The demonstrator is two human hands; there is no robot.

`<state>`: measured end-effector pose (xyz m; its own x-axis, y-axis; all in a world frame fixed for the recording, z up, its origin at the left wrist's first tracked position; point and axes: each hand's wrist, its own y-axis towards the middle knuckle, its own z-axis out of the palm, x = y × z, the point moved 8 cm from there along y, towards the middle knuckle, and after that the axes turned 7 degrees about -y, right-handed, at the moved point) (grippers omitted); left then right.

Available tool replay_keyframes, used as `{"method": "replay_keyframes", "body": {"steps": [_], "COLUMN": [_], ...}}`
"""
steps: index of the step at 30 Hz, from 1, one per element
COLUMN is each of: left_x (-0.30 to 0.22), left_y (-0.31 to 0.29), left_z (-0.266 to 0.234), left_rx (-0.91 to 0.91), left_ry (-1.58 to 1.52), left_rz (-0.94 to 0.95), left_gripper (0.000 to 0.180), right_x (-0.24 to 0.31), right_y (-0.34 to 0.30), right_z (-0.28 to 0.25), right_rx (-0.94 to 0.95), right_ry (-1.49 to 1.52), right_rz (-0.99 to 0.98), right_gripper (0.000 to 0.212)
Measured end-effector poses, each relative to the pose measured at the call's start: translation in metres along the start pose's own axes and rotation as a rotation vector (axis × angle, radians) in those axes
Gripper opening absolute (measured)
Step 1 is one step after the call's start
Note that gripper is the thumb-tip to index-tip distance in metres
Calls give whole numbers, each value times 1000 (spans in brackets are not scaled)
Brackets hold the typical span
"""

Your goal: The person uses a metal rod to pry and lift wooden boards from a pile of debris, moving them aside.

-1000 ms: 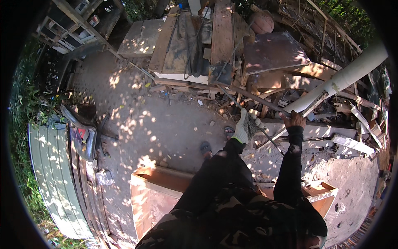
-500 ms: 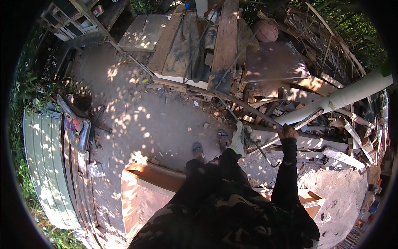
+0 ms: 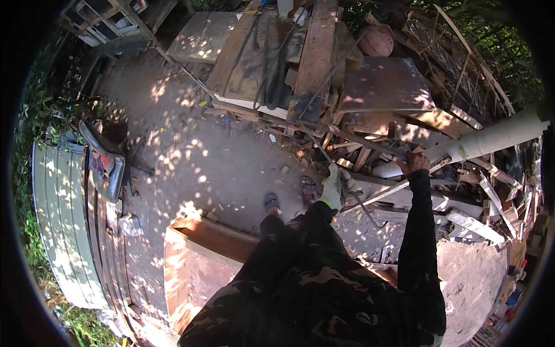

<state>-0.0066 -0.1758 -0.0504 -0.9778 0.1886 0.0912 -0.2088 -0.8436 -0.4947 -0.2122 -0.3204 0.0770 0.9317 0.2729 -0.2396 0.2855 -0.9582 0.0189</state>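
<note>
1. Compared with half a second ago, the bare right hand [image 3: 413, 164] sits farther right and higher, alongside the pipe rather than at its end, and takes the near end of the dark brown, straight bar [image 3: 367, 142] with it; the white-gloved left hand [image 3: 332, 188] is in much the same place.
2. Grey dirt ground [image 3: 243, 156] spreads under the person, patched with sunlight.
3. Beyond the hands lies a heap of weathered brown wooden boards [image 3: 315, 55], spilling right into broken pieces.
4. On the far left is a pale green ribbed sheet [image 3: 66, 220].
5. A long pale round pipe [image 3: 480, 144] slants across the heap, its lower end close to the right hand.
6. Held above the heap's near edge, the bar has its long axis running from upper left, by the boards, down to the right hand, whose fingers curl around it.
7. Steeper, a thin dark metal rod [image 3: 364, 208] points from upper left to lower right, ending in a hook; the gloved fingers appear closed around its middle.
8. The step in hand looks like working both tools together; the next move seems to call for a steady left grip and a controlled right arm.
</note>
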Motion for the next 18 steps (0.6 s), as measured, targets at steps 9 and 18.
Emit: {"method": "replay_keyframes", "body": {"steps": [9, 18], "left_x": [0, 3], "left_y": [-11, -20], "left_z": [21, 29], "left_rx": [49, 44], "left_ry": [-1, -19], "left_rz": [0, -40], "left_gripper": [55, 55], "right_x": [-22, -25], "right_y": [35, 74], "right_z": [29, 16], "right_rx": [35, 23], "right_ry": [-39, -73], "right_rz": [-104, -197], "right_gripper": [62, 62]}}
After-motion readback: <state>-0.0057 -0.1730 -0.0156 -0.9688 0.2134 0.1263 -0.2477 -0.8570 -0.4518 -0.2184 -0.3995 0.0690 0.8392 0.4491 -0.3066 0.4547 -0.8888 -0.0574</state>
